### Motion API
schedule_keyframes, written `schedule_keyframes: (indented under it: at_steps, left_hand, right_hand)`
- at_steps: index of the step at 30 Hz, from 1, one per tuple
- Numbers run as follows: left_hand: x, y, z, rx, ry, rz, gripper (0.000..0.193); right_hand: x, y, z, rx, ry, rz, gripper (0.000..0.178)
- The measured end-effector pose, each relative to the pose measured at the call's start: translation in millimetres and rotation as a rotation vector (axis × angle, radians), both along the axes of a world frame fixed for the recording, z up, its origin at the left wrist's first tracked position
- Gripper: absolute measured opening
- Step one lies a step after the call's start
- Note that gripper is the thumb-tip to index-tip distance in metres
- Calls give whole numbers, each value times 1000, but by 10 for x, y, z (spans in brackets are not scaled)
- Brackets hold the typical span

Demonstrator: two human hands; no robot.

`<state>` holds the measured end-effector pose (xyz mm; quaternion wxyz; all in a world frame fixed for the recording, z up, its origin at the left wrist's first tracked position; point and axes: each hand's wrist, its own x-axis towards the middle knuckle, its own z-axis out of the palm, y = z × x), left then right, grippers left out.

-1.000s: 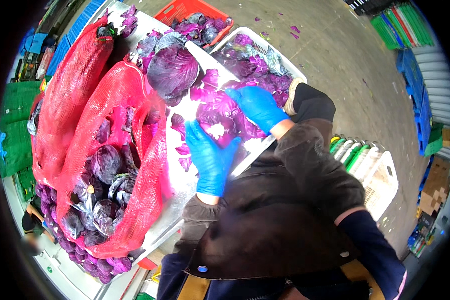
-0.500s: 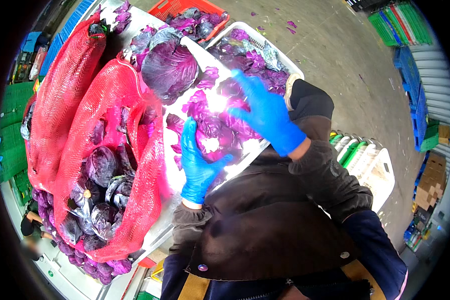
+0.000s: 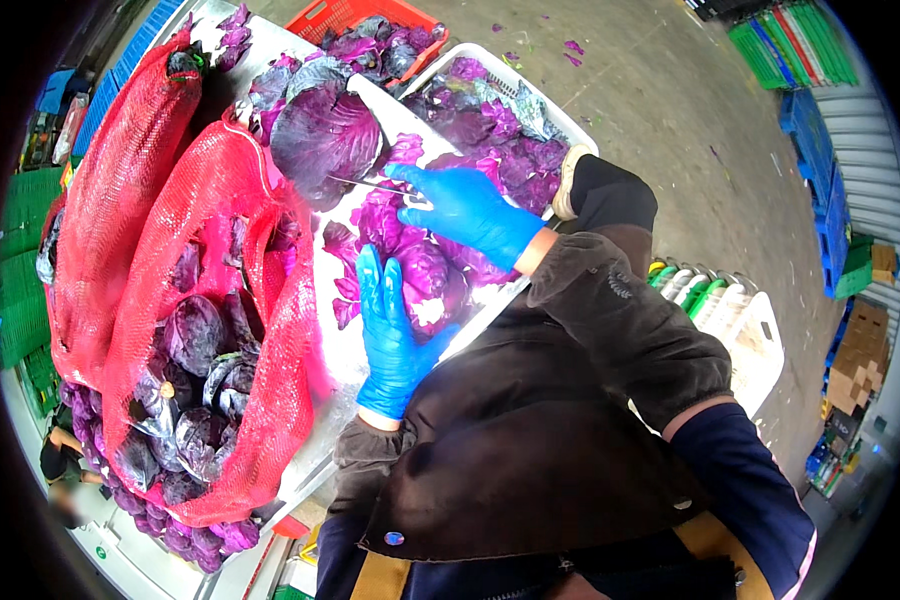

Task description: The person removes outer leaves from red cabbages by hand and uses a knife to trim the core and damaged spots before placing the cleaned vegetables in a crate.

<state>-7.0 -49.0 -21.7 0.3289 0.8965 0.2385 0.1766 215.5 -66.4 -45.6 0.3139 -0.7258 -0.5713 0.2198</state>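
Observation:
My right hand [image 3: 475, 215], in a blue glove, is closed on a knife [image 3: 368, 185] whose thin blade points left over the table. My left hand [image 3: 395, 345], also gloved in blue, is open, fingers stretched beside a red cabbage [image 3: 422, 268] and touching or nearly touching it. Loose purple leaves [image 3: 342, 245] lie around the cabbage on the white tabletop [image 3: 335, 345]. Just past the blade tip sits a large dark outer leaf [image 3: 325, 140]. The knife's handle is mostly hidden in my right hand.
To the left, an open red mesh sack [image 3: 290, 400] holds several red cabbages, with a fuller sack [image 3: 120, 220] behind it. A white crate [image 3: 580, 140] and a red crate [image 3: 305, 18] hold leaves. Another white crate [image 3: 765, 345] stands at right. A person [image 3: 60, 455] is far left.
My right hand has moved left and closed; the knife blade now shows from it, where before its fingers were spread. My left hand has shifted only slightly beside the cabbage.

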Motion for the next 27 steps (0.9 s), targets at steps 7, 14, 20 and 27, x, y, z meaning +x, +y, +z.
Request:
schedule_keyframes:
  at_steps: [7,14,20,27]
  left_hand:
    - [-167,-86,-83,-49,-132,-21,106]
    - [-108,-10,-17,-118,-181,-37,99]
    - [-175,45,205,-381,-241,-9,108]
    - [-183,251,252,-857,-417,5,131]
  right_hand:
    - [133,-228,-259,-51,219,-310,25]
    - [-37,-332,337,-119,767,-46,68]
    - [203,-235,343,-407,953,100,64]
    - [17,-240,401,-251,723,33,57]
